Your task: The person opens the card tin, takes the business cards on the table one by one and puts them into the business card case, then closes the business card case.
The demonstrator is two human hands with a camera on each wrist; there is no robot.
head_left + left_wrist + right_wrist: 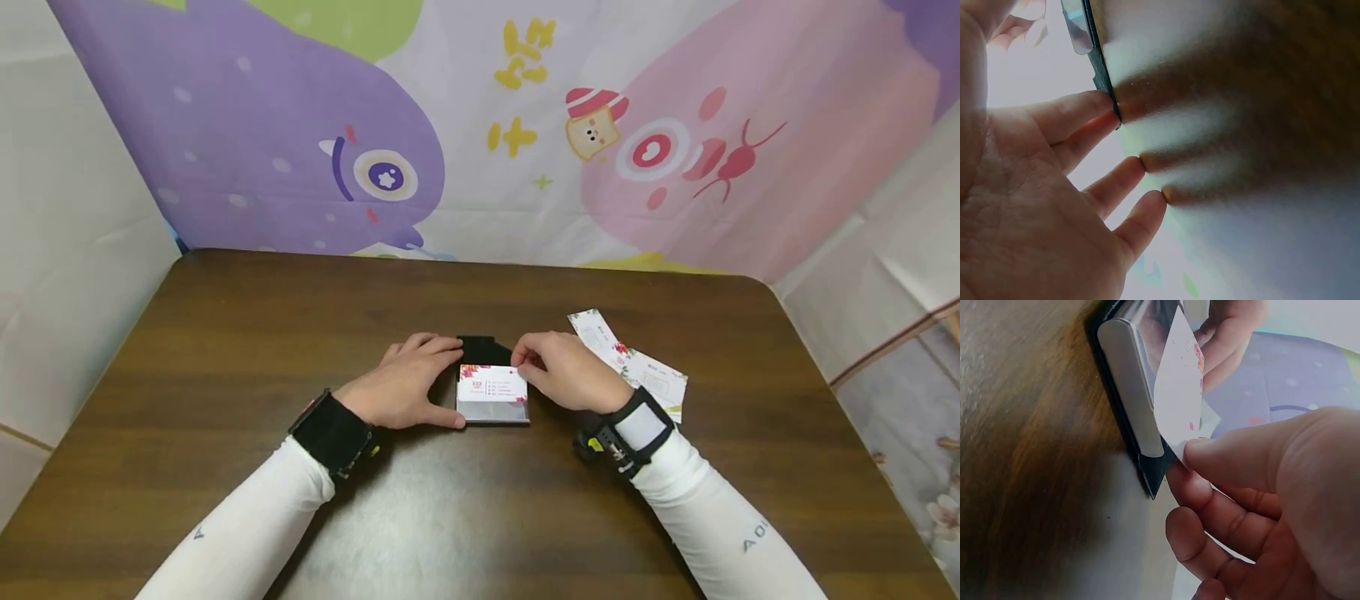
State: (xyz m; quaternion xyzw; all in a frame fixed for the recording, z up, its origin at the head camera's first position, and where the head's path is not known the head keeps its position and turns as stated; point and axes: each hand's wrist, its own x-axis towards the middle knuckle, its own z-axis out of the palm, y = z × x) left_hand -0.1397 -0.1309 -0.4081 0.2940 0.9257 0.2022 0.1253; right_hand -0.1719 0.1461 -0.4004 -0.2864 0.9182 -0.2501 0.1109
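Note:
A business card case point(492, 412) lies on the table, its black lid point(480, 350) folded back away from me and its metal box toward me. My right hand point(573, 371) pinches a white business card point(1179, 387) with red flowers by a corner, between thumb and forefinger. The card is tilted over the case in the right wrist view. My left hand point(408, 383) lies at the case's left side, fingers spread and fairly straight. Its thumb touches the near left corner and its forefinger the lid's edge; the other fingertips point(1147, 206) rest on the table.
Two long white printed cards with flowers, one upper slip point(596, 329) and one lower slip point(656, 379), overlap on the table beyond my right wrist. The brown table point(315, 308) ends at a cartoon-printed cloth point(480, 167) hanging behind it.

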